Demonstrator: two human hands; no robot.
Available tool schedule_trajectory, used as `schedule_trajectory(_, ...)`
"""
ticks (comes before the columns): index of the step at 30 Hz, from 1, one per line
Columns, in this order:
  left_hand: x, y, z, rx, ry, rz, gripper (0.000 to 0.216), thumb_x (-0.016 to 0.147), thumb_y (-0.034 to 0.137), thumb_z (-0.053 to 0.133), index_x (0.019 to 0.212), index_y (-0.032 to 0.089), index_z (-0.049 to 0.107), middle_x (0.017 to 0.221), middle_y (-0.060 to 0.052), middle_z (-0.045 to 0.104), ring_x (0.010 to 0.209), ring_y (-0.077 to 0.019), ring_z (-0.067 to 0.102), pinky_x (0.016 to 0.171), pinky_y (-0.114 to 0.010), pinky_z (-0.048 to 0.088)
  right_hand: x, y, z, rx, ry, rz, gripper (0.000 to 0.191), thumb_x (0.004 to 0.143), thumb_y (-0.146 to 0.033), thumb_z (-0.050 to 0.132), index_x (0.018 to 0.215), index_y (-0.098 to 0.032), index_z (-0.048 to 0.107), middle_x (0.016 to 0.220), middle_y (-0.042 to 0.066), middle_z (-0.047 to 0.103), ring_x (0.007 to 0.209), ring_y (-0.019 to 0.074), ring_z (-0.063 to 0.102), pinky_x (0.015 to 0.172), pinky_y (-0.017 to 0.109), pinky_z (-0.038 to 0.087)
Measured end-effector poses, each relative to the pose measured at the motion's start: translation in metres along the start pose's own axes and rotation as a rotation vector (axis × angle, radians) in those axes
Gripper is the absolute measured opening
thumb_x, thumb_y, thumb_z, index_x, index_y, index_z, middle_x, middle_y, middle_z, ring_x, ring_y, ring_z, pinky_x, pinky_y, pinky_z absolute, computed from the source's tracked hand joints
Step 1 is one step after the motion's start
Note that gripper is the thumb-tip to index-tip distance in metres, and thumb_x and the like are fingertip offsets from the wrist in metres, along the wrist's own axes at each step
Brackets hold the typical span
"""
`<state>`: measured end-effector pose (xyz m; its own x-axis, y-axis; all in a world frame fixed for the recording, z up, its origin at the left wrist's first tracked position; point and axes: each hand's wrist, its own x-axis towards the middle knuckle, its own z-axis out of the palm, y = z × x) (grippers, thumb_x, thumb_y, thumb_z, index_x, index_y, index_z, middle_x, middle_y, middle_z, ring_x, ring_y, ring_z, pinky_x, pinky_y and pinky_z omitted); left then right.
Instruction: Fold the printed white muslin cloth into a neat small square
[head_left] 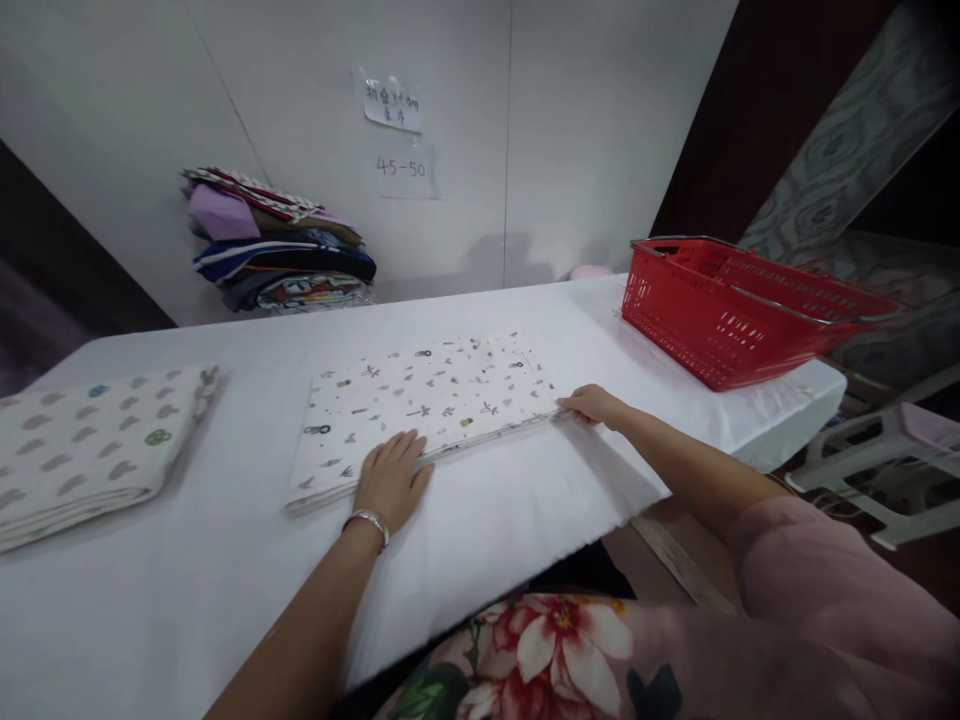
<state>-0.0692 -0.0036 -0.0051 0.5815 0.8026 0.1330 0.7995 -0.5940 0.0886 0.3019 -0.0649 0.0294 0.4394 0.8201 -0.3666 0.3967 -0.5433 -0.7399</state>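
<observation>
A white cloth (427, 395) with small grey and green prints lies folded into a long rectangle on the white-covered table (480, 540). Flat on its near edge, left of the middle, rests my left hand (391, 482), fingers stretched out, a silver bracelet at the wrist. At the cloth's near right corner, my right hand (592, 404) pinches the layered edge between thumb and fingers. Further left lies another folded white cloth (97, 440), printed with grey shapes; neither hand touches it.
A red plastic basket (697, 320) stands at the table's right end. Several folded fabrics (285, 240) are stacked against the back wall at left. Paper notes (405, 170) hang on the wall. A white plastic stool (885, 460) is beyond the right edge.
</observation>
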Motion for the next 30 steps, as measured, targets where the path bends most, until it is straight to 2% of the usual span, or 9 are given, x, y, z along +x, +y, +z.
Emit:
schedule_trajectory(5, 0.000, -0.001, 0.000, -0.014, 0.003, 0.004, 0.048, 0.089, 0.039, 0.033, 0.131, 0.019, 0.046, 0.143, -0.006, 0.039, 0.133, -0.0223, 0.032, 0.109, -0.042, 0.024, 0.001, -0.004, 0.000, 0.013, -0.018, -0.008, 0.035, 0.076, -0.028, 0.065, 0.051, -0.017, 0.044, 0.039, -0.004, 0.042, 0.035, 0.0062, 0.039, 0.035, 0.020, 0.022)
schedule_trajectory(12, 0.000, -0.002, 0.002, -0.030, 0.034, 0.011, 0.047, 0.089, 0.039, 0.034, 0.129, 0.021, 0.048, 0.142, -0.006, 0.041, 0.132, -0.0233, 0.034, 0.108, -0.043, 0.026, 0.001, -0.011, -0.001, 0.120, -0.039, -0.024, 0.032, 0.077, -0.029, 0.065, 0.055, -0.017, 0.044, 0.044, -0.005, 0.045, 0.038, 0.0049, 0.038, 0.035, 0.019, 0.021)
schedule_trajectory(20, 0.000, -0.003, 0.002, -0.042, 0.040, 0.011, 0.045, 0.088, 0.039, 0.036, 0.128, 0.022, 0.049, 0.141, -0.005, 0.042, 0.131, -0.0236, 0.035, 0.108, -0.043, 0.026, 0.004, -0.002, 0.000, -0.032, -0.089, 0.072, 0.037, 0.072, -0.032, 0.069, 0.049, -0.017, 0.046, 0.039, -0.001, 0.046, 0.037, 0.0069, 0.040, 0.033, 0.019, 0.020)
schedule_trajectory(25, 0.001, -0.002, 0.001, -0.022, 0.027, 0.012, 0.046, 0.089, 0.039, 0.035, 0.129, 0.020, 0.048, 0.142, -0.005, 0.041, 0.131, -0.0227, 0.034, 0.108, -0.043, 0.026, 0.004, -0.010, 0.002, -0.108, -0.051, 0.113, 0.035, 0.069, -0.032, 0.073, 0.050, -0.015, 0.050, 0.042, 0.000, 0.051, 0.038, 0.0072, 0.044, 0.034, 0.019, 0.024)
schedule_trajectory(30, 0.001, -0.002, 0.001, -0.024, 0.029, 0.017, 0.047, 0.088, 0.039, 0.035, 0.129, 0.019, 0.048, 0.141, -0.006, 0.041, 0.131, -0.0228, 0.034, 0.108, -0.043, 0.027, 0.002, -0.018, 0.003, -0.119, -0.035, 0.176, 0.035, 0.068, -0.033, 0.075, 0.049, -0.015, 0.050, 0.040, 0.000, 0.049, 0.035, 0.0064, 0.041, 0.034, 0.019, 0.023)
